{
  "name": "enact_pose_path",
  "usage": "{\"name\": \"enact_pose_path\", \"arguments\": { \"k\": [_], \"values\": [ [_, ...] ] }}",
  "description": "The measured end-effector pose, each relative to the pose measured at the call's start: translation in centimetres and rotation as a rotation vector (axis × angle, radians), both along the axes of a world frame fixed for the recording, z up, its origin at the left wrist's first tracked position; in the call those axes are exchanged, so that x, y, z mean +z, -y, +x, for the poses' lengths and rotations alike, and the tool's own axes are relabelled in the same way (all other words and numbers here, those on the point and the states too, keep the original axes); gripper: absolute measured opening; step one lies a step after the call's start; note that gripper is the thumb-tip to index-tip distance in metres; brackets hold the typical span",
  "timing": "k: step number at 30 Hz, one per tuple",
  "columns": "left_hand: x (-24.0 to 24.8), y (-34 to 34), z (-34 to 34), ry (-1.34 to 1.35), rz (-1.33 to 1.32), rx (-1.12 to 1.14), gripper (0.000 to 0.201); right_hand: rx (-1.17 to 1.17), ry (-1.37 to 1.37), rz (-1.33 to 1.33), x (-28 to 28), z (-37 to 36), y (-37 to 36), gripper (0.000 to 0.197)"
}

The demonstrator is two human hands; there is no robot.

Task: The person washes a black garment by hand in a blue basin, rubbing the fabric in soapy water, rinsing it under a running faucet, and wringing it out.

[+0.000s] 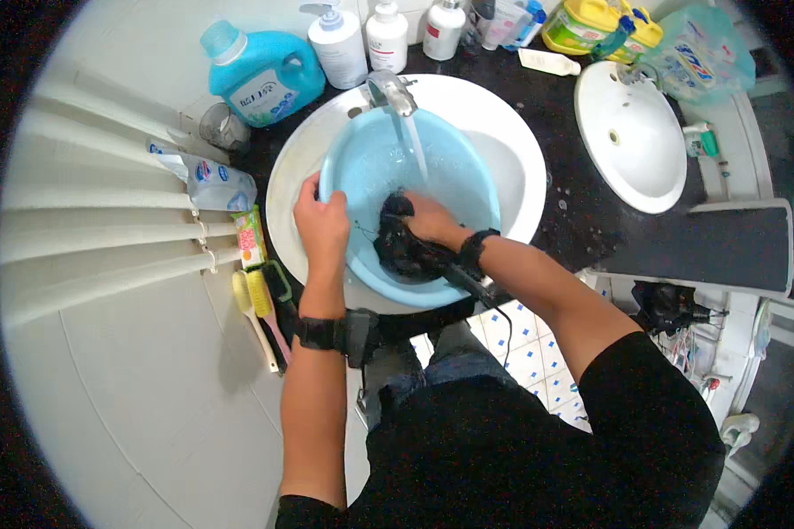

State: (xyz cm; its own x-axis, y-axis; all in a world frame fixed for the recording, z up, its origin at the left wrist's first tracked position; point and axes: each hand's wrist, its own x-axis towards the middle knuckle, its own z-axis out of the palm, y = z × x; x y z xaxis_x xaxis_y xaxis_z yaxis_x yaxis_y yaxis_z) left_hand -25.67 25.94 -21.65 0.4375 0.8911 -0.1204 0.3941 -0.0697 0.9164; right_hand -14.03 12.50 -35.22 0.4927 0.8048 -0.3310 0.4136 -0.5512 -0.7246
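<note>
And here the rinse was in full flow: from the tap (pixel 400 99) at the top centre of the frame, a stream of water (pixel 417 152) dropped straight into the blue basin (pixel 478 167), which sat in the white sink (pixel 522 159) let into the dark worktop (pixel 582 225). The left hand (pixel 323 222) had the steadying job, its grip closed over the basin's rim at the left, thumb on the edge. The right hand (pixel 432 220) did the wet work, in among the folds of the dark cloth (pixel 406 253), a crumpled bundle lying in the lower middle of the basin, just below where the water fell. How firmly that right grip had closed could not be told, for the fabric hid the fingertips. By the look of it, this was the soaking and swishing stage, with no wringing under way. The next move seemed to call for gathering the folds, working them through the water and squeezing them out, the left hand bracing the basin meanwhile. One catch: the cloth lay near the rim by the right forearm, so a careless lift could well have dripped over the edge.
</note>
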Motion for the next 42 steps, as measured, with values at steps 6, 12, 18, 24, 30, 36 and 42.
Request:
{"name": "enact_pose_path", "arguments": {
  "k": [6,12,18,24,30,36,42],
  "values": [
    [2.5,1.1,0.0,0.16,-0.128,0.011,0.048,-0.199,-0.427,0.055,0.0,-1.5,-0.9,0.053],
    [6.8,3.4,-1.1,0.102,0.182,0.034,0.048,-0.326,-0.752,0.341,7.0,-6.3,-2.5,0.04],
    [9.0,4.8,-2.8,0.006,0.709,-0.175,0.052,-0.539,-1.16,0.596,11.4,-8.6,-4.6,0.042],
    [9.9,4.5,-4.3,-0.09,0.875,-0.229,0.051,-0.627,-1.393,0.782,12.8,-10.2,-6.5,0.043],
    [9.0,5.3,-5.7,-0.167,1.118,-0.286,0.054,-0.699,-1.578,0.846,12.9,-10.3,-6.5,0.039],
    [8.4,6.1,-6.3,-0.154,1.15,-0.25,0.052,-0.716,-1.691,0.901,12.5,-8.2,-5.4,0.041],
    [5.4,5.5,-4.0,0.263,0.097,0.05,0.05,-0.873,-0.768,0.997,9.8,-4.2,-2.4,0.045]
  ]
}}
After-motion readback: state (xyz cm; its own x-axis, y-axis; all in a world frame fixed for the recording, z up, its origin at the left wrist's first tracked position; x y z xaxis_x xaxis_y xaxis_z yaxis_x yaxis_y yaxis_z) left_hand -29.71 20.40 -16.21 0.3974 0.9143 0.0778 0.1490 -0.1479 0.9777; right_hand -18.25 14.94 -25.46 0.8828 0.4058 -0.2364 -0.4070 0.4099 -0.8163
